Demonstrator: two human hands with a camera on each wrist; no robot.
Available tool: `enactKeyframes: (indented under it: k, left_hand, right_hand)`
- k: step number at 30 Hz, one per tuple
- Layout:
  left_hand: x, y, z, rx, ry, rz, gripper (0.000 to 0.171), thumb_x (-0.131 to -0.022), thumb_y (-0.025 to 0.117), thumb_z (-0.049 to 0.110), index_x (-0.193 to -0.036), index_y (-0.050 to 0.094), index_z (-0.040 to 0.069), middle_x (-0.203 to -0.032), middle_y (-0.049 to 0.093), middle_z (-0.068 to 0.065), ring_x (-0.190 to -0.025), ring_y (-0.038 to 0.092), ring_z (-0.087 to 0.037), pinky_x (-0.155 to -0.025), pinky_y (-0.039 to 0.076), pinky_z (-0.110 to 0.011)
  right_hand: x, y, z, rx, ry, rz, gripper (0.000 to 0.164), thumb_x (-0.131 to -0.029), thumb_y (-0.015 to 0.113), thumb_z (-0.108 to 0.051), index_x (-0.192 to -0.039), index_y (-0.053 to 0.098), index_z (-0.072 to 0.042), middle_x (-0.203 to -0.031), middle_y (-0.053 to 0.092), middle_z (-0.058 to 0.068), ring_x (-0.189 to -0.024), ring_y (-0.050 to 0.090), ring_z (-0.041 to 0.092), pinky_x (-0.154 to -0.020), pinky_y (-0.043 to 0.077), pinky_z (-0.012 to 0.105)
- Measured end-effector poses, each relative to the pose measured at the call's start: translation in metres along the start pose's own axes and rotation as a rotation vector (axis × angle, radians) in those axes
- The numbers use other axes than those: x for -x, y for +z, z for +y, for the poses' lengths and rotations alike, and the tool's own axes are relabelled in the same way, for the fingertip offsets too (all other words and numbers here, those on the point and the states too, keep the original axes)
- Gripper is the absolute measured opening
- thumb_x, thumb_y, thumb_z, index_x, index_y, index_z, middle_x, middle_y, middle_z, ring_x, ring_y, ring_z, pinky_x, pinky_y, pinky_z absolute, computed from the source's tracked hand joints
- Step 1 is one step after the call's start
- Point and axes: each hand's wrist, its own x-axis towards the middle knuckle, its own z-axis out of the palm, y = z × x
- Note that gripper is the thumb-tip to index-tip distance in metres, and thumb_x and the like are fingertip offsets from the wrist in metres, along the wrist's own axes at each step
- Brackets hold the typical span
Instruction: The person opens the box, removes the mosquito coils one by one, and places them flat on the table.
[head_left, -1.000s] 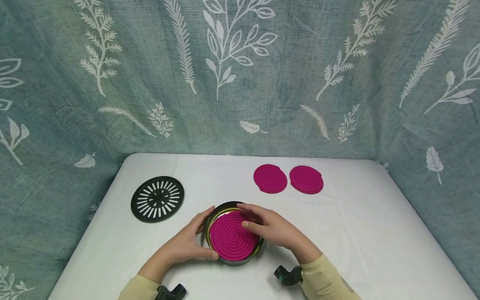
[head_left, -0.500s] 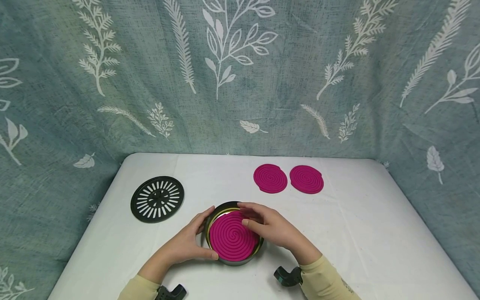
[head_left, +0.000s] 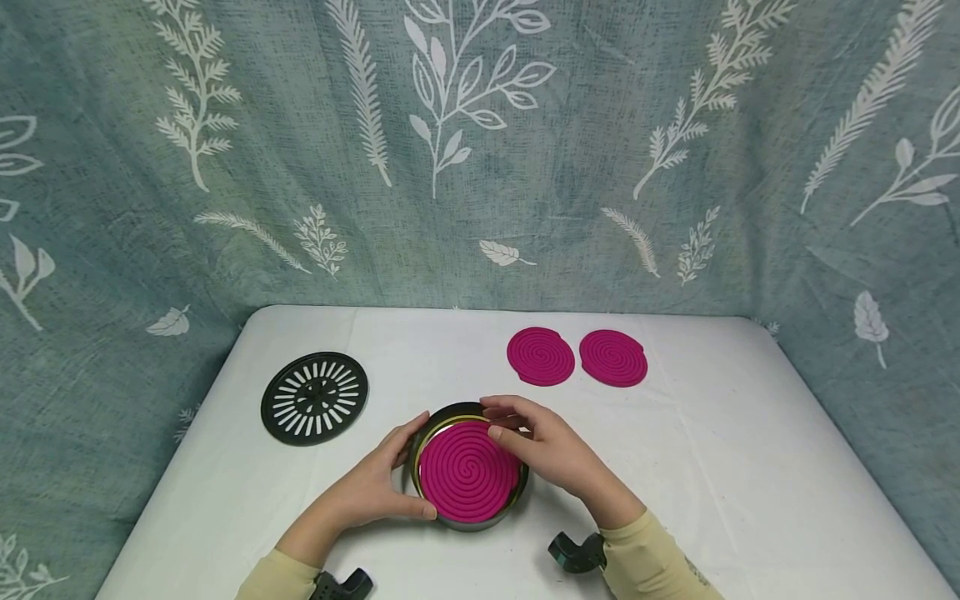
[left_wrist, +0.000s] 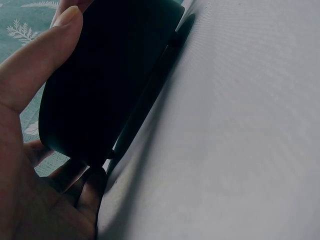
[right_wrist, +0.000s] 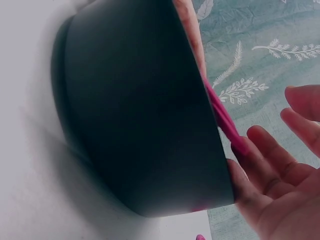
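Observation:
A round dark tin point(head_left: 468, 527) with a gold inner rim stands on the table in front of me. A magenta mosquito coil point(head_left: 467, 475) lies in its mouth, its edge tilting above the rim in the right wrist view. My left hand point(head_left: 375, 483) grips the tin's left side, thumb at the near rim and fingers behind. At the far right rim is my right hand point(head_left: 551, 446); in the right wrist view its fingertips point(right_wrist: 257, 135) touch the rim and the coil's edge, while the thumb stays apart from both. The tin's inside below the coil is hidden.
Two more magenta coils, a left one point(head_left: 541, 357) and a right one point(head_left: 613, 358), lie side by side behind the tin. A black slotted round lid point(head_left: 315, 398) lies at the left. Beyond the white table point(head_left: 750, 467) hangs a leaf-patterned green curtain point(head_left: 570, 233).
My right hand has risen slightly and its thumb has come off the coil towards the upper right. The coil sits slightly further right in the tin. My left hand has kept its grip.

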Motion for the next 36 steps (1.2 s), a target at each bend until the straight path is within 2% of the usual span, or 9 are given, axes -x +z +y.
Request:
enactKeyframes:
  k: [5, 11, 17, 23, 31, 36]
  left_hand:
    - [0.0, 0.0, 0.001, 0.001, 0.001, -0.003, 0.124, -0.061, 0.095, 0.041, -0.159, 0.021, 0.022, -0.157, 0.029, -0.001, -0.14, 0.036, -0.022, -0.117, 0.029, -0.042]
    - [0.0, -0.001, 0.001, 0.004, 0.005, -0.004, 0.122, -0.062, 0.094, 0.041, -0.159, 0.022, 0.023, -0.157, 0.029, -0.001, -0.141, 0.035, -0.021, -0.117, 0.029, -0.043]
    - [0.0, -0.001, 0.001, 0.018, 0.01, -0.008, 0.122, -0.062, 0.095, 0.04, -0.159, 0.022, 0.023, -0.157, 0.029, 0.0, -0.14, 0.036, -0.02, -0.117, 0.028, -0.043]
    - [-0.001, -0.001, 0.0, 0.016, 0.01, -0.004, 0.122, -0.062, 0.095, 0.04, -0.159, 0.022, 0.023, -0.157, 0.028, 0.0, -0.14, 0.035, -0.02, -0.117, 0.028, -0.043]
    - [-0.001, 0.0, -0.003, -0.003, 0.016, -0.001, 0.122, -0.062, 0.095, 0.041, -0.159, 0.022, 0.023, -0.157, 0.029, 0.0, -0.14, 0.036, -0.022, -0.116, 0.03, -0.044]
    - [-0.001, 0.001, -0.002, -0.001, 0.018, 0.0, 0.124, -0.061, 0.095, 0.042, -0.159, 0.022, 0.022, -0.157, 0.029, 0.0, -0.139, 0.037, -0.022, -0.116, 0.03, -0.045]
  right_hand:
    - [0.001, 0.001, -0.002, -0.045, 0.019, 0.022, 0.042, -0.098, 0.065, -0.028, -0.138, 0.057, -0.017, -0.129, 0.061, 0.007, -0.115, 0.058, 0.017, -0.097, 0.05, 0.041]
    - [0.0, 0.003, -0.001, -0.094, 0.032, 0.024, 0.042, -0.098, 0.064, -0.021, -0.139, 0.055, -0.013, -0.129, 0.06, 0.007, -0.116, 0.058, 0.02, -0.097, 0.051, 0.037]
    - [-0.002, 0.002, 0.002, -0.186, 0.066, 0.022, 0.043, -0.098, 0.064, -0.023, -0.138, 0.055, -0.008, -0.132, 0.058, 0.015, -0.12, 0.057, 0.026, -0.093, 0.053, 0.03]
    - [-0.003, 0.0, 0.003, -0.278, 0.119, -0.014, 0.048, -0.098, 0.064, -0.025, -0.14, 0.053, -0.006, -0.136, 0.055, 0.017, -0.115, 0.059, 0.027, -0.084, 0.055, 0.033]
    - [-0.003, -0.002, 0.005, -0.37, 0.176, -0.107, 0.055, -0.098, 0.064, -0.023, -0.149, 0.044, -0.016, -0.143, 0.051, 0.015, -0.123, 0.056, 0.025, -0.091, 0.054, 0.034]
    - [-0.004, -0.003, 0.008, -0.389, 0.179, -0.12, 0.056, -0.098, 0.064, -0.025, -0.15, 0.043, -0.016, -0.146, 0.049, 0.015, -0.124, 0.055, 0.026, -0.09, 0.054, 0.034]
